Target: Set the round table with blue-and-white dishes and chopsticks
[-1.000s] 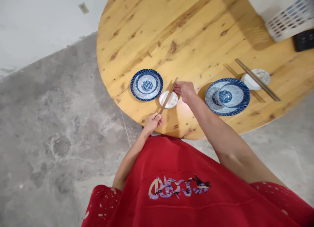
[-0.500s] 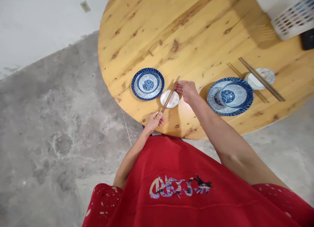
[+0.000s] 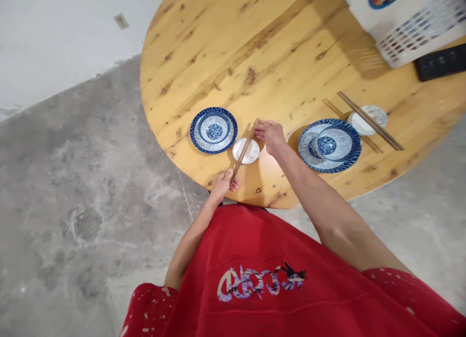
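A pair of wooden chopsticks [image 3: 244, 150] lies slantwise over a small white dish [image 3: 251, 155] near the table's front edge. My left hand [image 3: 223, 185] is closed around their lower end, with the tips between thumb and fingers. At the upper end, the fingertips of my right hand [image 3: 272, 137] pinch the chopsticks, though the exact contact is partly hidden. Left of the dish, a blue-and-white plate [image 3: 194, 133] carries a matching bowl [image 3: 214, 131]. Right of my right forearm sits another blue-patterned plate [image 3: 309, 155] with a bowl [image 3: 340, 142] on it.
Farther right, a second pair of chopsticks [image 3: 371, 121] rests across another white dish [image 3: 376, 116]. A white plastic basket [image 3: 404, 41] stands at the back right beside a black object [image 3: 442, 62]. The round wooden table's [image 3: 218, 45] edge curves along the left.
The view has shifted right, showing more of the basket and the black object. Both hands stay at the chopsticks; more of their lower end shows past my left thumb.
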Demonstrator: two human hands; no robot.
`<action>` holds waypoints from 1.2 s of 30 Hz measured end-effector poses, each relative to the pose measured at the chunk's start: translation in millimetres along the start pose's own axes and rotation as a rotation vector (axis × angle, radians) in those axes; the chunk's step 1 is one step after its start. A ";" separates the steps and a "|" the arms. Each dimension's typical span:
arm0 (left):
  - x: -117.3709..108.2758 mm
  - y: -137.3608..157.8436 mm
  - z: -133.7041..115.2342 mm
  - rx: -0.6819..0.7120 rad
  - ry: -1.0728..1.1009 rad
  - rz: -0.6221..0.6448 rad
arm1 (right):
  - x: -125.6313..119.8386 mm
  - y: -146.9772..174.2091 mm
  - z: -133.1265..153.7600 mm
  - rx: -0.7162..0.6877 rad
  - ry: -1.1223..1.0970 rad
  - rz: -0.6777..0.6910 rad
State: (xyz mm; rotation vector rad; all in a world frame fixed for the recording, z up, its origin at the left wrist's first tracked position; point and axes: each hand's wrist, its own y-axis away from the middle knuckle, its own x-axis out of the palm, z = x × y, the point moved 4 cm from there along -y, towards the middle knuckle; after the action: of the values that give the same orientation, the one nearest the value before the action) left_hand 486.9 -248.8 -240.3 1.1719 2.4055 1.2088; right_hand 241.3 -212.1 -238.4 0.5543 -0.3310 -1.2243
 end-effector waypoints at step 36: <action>4.1 7.8 -1.1 -0.026 0.132 -0.003 | -12.7 3.1 20.5 -0.107 0.124 -0.027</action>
State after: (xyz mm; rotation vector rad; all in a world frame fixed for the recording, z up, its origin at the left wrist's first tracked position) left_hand 488.0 -243.7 -233.1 1.1133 2.4758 1.3531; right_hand 229.0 -203.9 -219.0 0.5408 -0.1532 -1.2201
